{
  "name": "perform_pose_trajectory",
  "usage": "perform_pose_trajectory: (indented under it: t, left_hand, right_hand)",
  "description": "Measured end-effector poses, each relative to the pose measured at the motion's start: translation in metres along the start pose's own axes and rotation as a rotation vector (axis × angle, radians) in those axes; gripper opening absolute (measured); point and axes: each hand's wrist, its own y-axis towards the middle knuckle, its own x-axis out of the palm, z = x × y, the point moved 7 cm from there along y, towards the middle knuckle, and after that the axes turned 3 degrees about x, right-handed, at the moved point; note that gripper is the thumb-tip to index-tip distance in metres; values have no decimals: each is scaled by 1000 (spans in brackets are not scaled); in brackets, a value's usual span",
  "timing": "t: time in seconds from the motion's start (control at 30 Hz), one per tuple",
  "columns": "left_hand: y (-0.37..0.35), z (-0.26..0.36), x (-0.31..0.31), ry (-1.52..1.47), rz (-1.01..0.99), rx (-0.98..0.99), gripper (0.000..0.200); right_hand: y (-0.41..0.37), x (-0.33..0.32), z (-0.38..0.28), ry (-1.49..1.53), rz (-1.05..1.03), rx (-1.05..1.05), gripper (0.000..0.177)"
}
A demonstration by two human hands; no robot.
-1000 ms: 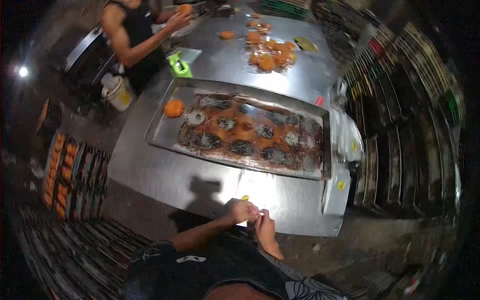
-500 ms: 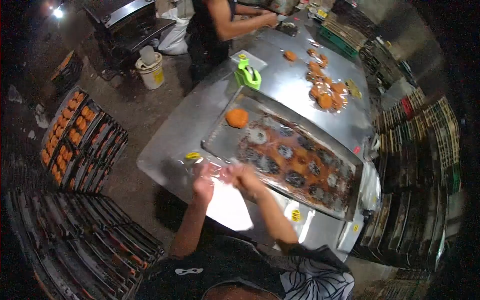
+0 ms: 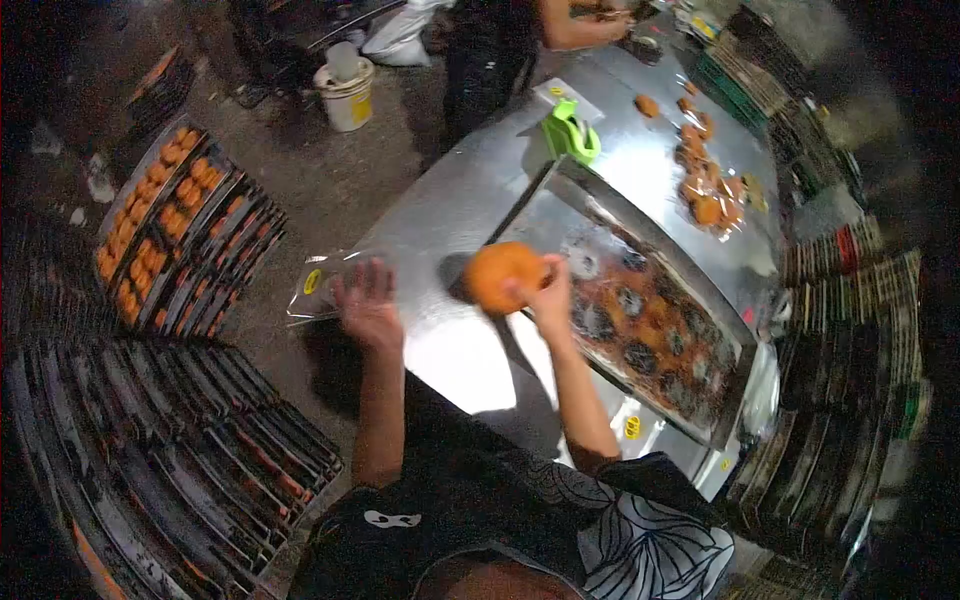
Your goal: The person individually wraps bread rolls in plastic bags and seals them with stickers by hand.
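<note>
Steel table (image 3: 460, 195) fills mid-frame, running near to far. On it is a long baking tray (image 3: 548, 222): dark burnt rings and orange residue over most of it, bare metal at its left end.

On the floor at left are crates (image 3: 170, 230) packed with orange buns. A co-worker (image 3: 490, 50) stands at the table's far end.

Bun (image 3: 500, 275) — round, domed, even orange-brown, matte, unwrapped. It's lifted over the left end of the tray, with its shadow on the steel just left of it.

Right hand (image 3: 550, 298) has it: fingers curled around the bun's right edge, firm grip.

Clear plastic bag (image 3: 322, 283) with a yellow label hangs off the table's left edge, lying flat. Left hand (image 3: 365, 300) sits on the bag's right end, fingers splayed wide — can't tell if it pinches the film.

Far side: wrapped buns (image 3: 705, 190) in a pile, a green tape dispenser (image 3: 570, 135), and a white bucket (image 3: 348, 95) on the floor.
</note>
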Motion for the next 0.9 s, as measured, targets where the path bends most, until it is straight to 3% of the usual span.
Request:
perform_pose_trajectory:
  t: [0.03,0.07,0.1,0.17,0.2,0.23,0.3,0.43,0.5,0.53,0.57,0.6,0.63,0.67,0.7,0.73,0.8,0.83,0.87,0.9]
  left_hand:
    - [-27,-24,23,63,-224,-29,49]
    - [-56,-43,44,121,-451,-60,54]
    - [-74,-54,52,115,-461,-90,54]
    - [-106,-68,72,372,-616,-58,66]
    - [-115,-79,70,385,-579,-144,67]
    - [-134,-86,71,320,-667,-253,65]
    - [-163,-113,50,340,-751,-513,59]
    - [-209,-126,28,524,-521,-477,53]
    - [-218,-131,25,358,-712,-778,53]
    - [-231,-121,21,318,-669,-863,55]
    - [-243,-113,25,545,-805,-761,58]
    - [-257,-105,29,772,-929,-645,60]
    - [-264,-105,8,934,-987,-603,64]
    - [-269,-111,-26,1030,-1017,-668,67]
    - [-279,-114,-55,1092,-1032,-784,71]
    - [-288,-115,-85,1161,-1032,-927,74]
    - [-307,-95,-71,1296,-1048,-1008,73]
    - [-330,-85,-55,1377,-895,-1087,73]
    - [-335,-77,-52,1407,-939,-989,72]
    - [-330,-76,-55,1527,-997,-825,58]
  right_hand:
    - [-19,11,-45,365,-96,198,64]
    - [-23,6,-71,279,-8,140,67]
    - [-25,-4,-85,192,75,80,70]
    - [-42,-22,-85,252,107,75,78]
    - [-60,-28,-89,373,32,123,83]
    - [-79,-33,-91,530,0,255,84]
    - [-90,-56,-89,485,85,200,81]
    - [-99,-84,-77,471,147,240,74]
    - [-121,-87,-88,775,-283,314,71]
    - [-132,-97,-78,589,-439,294,72]
    - [-143,-102,-59,441,-575,324,75]
    - [-145,-120,-76,486,-341,122,74]
    - [-151,-126,-75,337,-194,-44,66]
    - [-159,-123,-53,208,-313,194,48]
    - [-159,-122,-13,-188,-408,182,42]
    - [-146,-138,8,-68,-192,-28,21]
    - [-70,-221,30,-136,109,-156,20]
    - [-34,-261,38,-180,264,-207,25]
    - [-3,-287,26,-285,336,-126,25]
    - [-13,-275,-43,-286,175,58,22]
